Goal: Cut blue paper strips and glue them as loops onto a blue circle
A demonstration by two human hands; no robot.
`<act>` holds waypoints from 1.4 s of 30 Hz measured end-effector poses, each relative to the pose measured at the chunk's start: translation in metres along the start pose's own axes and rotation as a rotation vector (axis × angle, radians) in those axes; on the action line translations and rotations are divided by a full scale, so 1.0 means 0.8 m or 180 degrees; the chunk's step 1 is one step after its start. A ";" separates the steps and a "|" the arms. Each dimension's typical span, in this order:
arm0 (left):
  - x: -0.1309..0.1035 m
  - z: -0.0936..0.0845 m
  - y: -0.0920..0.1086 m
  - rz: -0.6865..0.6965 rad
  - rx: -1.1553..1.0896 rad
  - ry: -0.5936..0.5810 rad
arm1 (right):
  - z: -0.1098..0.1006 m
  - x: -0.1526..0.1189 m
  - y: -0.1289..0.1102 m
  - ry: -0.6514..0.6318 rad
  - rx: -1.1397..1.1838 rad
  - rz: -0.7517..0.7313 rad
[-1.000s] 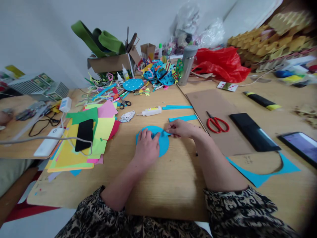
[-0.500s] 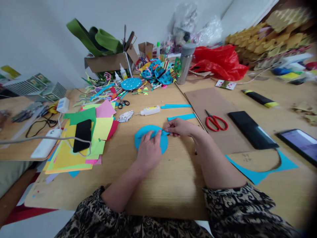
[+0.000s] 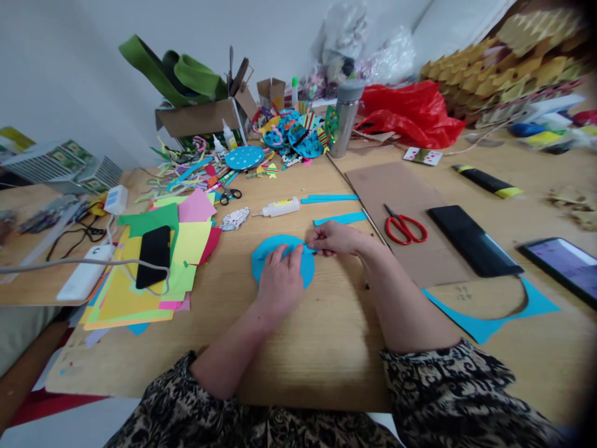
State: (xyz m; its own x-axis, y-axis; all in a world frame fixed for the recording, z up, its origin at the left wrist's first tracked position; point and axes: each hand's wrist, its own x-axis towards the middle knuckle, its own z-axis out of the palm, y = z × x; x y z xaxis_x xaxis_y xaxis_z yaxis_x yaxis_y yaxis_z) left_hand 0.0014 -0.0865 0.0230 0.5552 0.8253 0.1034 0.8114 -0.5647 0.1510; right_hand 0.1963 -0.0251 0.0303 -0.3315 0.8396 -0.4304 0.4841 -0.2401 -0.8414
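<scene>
A round piece of blue paper [image 3: 306,269] lies flat on the table in front of me. My left hand [image 3: 281,277] rests on it with its fingers stretched out, pressing a narrow blue strip against the disc. At the disc's right edge my right hand [image 3: 333,238] pinches the end of that blue paper strip [image 3: 308,249], much of which the fingers hide. Just beyond my hands lie more blue paper strips [image 3: 341,218] and a clear glue bottle [image 3: 280,207] with a thin nozzle. A white patterned paper cutout [image 3: 234,218] is left of the bottle.
Red-handled scissors [image 3: 405,229] lie on a brown cardboard sheet [image 3: 420,261] at right, beside a black phone-like slab [image 3: 473,241]. Coloured paper sheets [image 3: 125,292] with a black phone [image 3: 153,255] are stacked left. A steel flask [image 3: 346,121] stands behind, near a red plastic bag [image 3: 415,115].
Both hands keep nearly the same place on the disc and strip. The whole view has shifted slightly; nothing is taken up or let go.
</scene>
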 end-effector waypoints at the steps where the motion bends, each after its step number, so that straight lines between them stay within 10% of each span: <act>1: 0.000 0.000 0.000 0.0010 0.0008 -0.0005 | 0.000 0.000 -0.001 -0.0004 -0.0020 0.0004; 42: 0.001 0.001 0.004 0.0302 0.0297 -0.0049 | 0.008 0.006 -0.003 -0.0067 -0.0715 -0.0062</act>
State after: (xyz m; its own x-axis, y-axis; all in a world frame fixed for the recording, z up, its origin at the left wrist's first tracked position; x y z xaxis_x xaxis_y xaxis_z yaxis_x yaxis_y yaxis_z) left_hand 0.0045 -0.0876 0.0230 0.6323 0.7685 0.0978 0.7682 -0.6383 0.0491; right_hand 0.1887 -0.0237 0.0286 -0.3583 0.8321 -0.4234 0.6448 -0.1074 -0.7568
